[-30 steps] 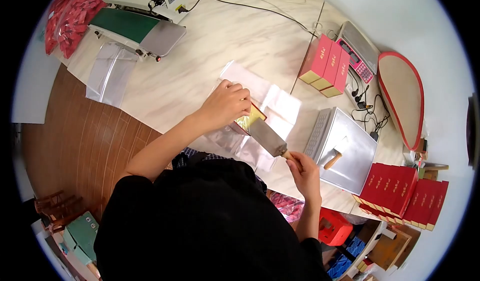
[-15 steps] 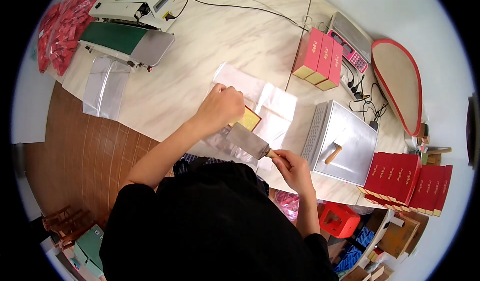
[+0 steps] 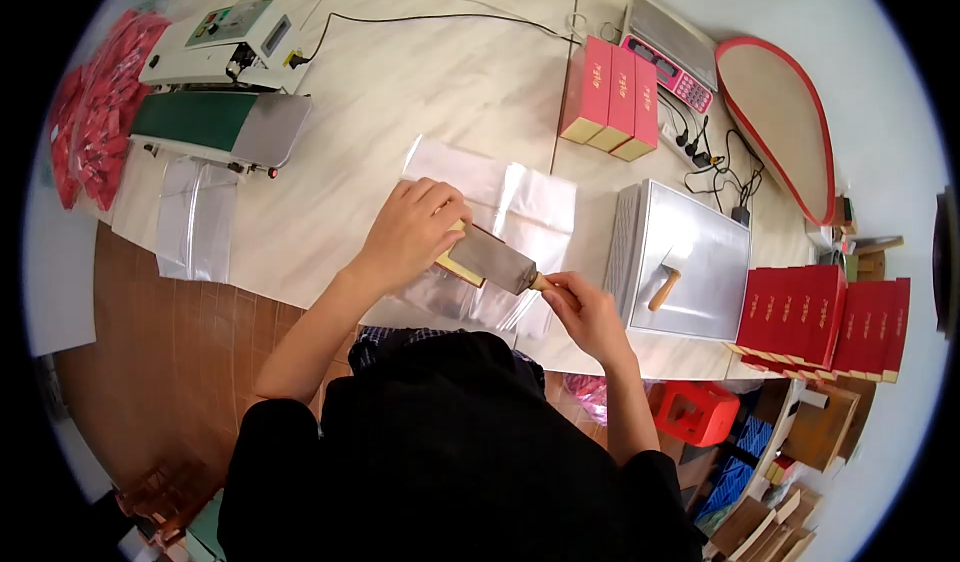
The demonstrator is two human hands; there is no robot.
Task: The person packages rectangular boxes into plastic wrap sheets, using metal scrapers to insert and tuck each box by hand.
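Observation:
My right hand (image 3: 588, 312) grips the wooden handle of a scraper (image 3: 490, 260) with a wide flat metal blade. The blade lies across a small yellow box (image 3: 461, 269) with pale edges and covers much of it. My left hand (image 3: 415, 230) is closed around the box's upper left end, fingertips near the blade's far edge. What the box contains is hidden by the blade and hand. Clear plastic bags (image 3: 535, 205) lie flat on the table beneath and beyond the box.
A sealing machine (image 3: 200, 122) with a green belt stands at the left, beside bags of red packets (image 3: 95, 107). To the right are red boxes (image 3: 610, 97), a scale (image 3: 668, 47), a metal tray (image 3: 700, 282) with a second scraper (image 3: 664, 288) on it, and stacked red boxes (image 3: 790, 307).
The scraper blade has shifted over the yellow box. My left hand has turned from a fist above the box to holding its end. The whole view has shifted slightly.

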